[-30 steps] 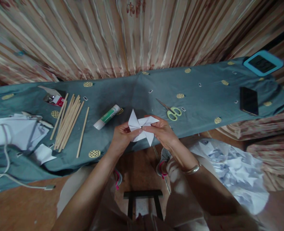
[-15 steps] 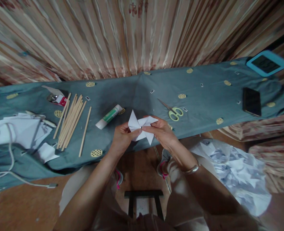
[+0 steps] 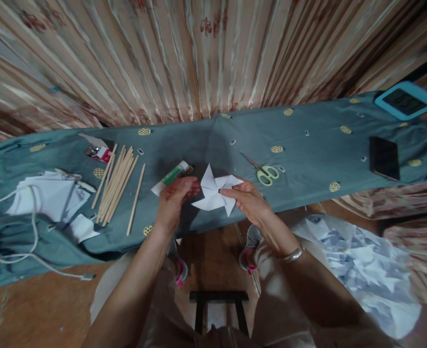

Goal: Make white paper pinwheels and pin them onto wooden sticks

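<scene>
left hand (image 3: 173, 200) has let go, fingers loose by glue stick (image 3: 172, 177); right hand (image 3: 248, 200) fingers pinch pinwheel (image 3: 215, 195).

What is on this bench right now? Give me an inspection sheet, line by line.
Surface: table under a blue-grey cloth with yellow dot patches.
Job's things: white paper pinwheel at the near edge; glue stick beside it.
Clutter: wooden sticks, scissors, folded white papers, dark phone, blue-framed device.
Grippers: right hand pinches the pinwheel's centre; left hand is off the pinwheel, over the glue stick's near end.
Cables: white cable across the papers, plug hanging off the edge.
Surroundings: striped curtain behind; bag of paper scraps on the floor.
</scene>
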`<state>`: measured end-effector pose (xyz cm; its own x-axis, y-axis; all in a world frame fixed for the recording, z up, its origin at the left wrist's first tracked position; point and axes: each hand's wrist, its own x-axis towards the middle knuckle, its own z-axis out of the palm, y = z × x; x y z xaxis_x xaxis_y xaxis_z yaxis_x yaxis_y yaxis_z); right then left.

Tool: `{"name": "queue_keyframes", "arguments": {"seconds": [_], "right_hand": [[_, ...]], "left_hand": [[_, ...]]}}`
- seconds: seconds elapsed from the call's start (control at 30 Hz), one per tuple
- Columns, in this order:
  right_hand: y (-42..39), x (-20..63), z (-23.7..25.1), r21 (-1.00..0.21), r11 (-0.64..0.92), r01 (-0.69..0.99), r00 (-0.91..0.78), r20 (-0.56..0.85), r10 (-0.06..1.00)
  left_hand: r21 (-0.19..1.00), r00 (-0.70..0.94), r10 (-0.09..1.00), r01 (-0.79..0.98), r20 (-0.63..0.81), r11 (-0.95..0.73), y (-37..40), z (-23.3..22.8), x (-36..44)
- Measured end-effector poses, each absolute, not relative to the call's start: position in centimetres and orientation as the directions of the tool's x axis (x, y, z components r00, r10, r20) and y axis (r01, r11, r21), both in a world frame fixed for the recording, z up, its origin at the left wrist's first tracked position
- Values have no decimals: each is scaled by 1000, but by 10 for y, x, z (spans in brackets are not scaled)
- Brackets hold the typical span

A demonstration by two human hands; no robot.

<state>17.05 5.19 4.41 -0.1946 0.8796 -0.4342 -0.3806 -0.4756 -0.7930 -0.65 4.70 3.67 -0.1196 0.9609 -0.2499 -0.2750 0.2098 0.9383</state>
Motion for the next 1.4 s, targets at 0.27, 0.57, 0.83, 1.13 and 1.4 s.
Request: {"name": "queue_keyframes", "arguments": {"seconds": [0.27,0.57,0.83,1.13,1.4], "right_hand": [[52,174,50,-786,-464,-409,-183,-428,885],[53,177,50,-783,-455,-424,-189,-415,890],[54,180,55,-786,-451,-422,-185,-413,892],[41,188,62,-815,-419,-400,-220,-358,907],[23,201,72,-863,-382,-329,-208,-329,921]], "left_hand": [[775,-385,884,630,265,42,58,30,-100],[455,-330,931,861,157,228,63,22,-125],[612,-463,881,725,93,316,67,19,-127],[987,-332,943,151,2,51,22,46,-48],[857,-20,901,-320,-433,404,0,40,-7]]}}
